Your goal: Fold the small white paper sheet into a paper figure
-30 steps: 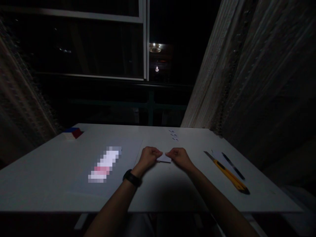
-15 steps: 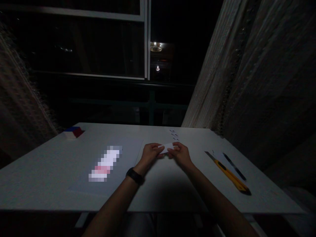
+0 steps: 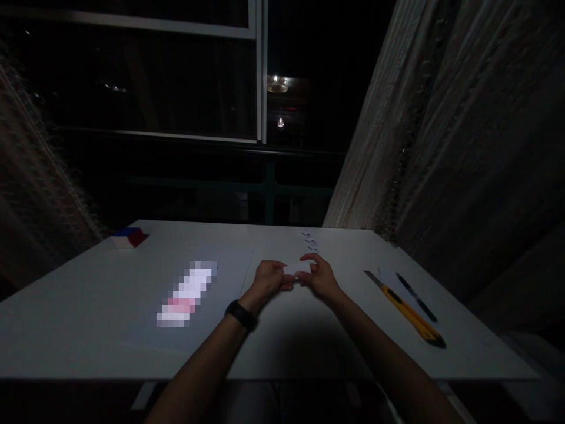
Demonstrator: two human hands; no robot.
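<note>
A yellow cutter (image 3: 408,314) lies right of the fingers, seemingly leaving them room. The left hand (image 3: 270,275) and right hand (image 3: 323,278) pinch a small white slip (image 3: 295,269) between them, probably steadying it. Beyond the fingertips sit dark marks (image 3: 311,241); farther, leftward, a cube (image 3: 128,237).

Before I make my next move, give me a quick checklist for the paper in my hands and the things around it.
1. Small white paper secured: ok, left hand and right hand hold it.
2. Utility knife out of hand: ok, set down at the right.
3. Blade retracted: not ok, it is extended.
4. Pen clear of both hands: ok, right of the knife.
5. Paper's edges even: cannot tell, too small and dim.
</note>
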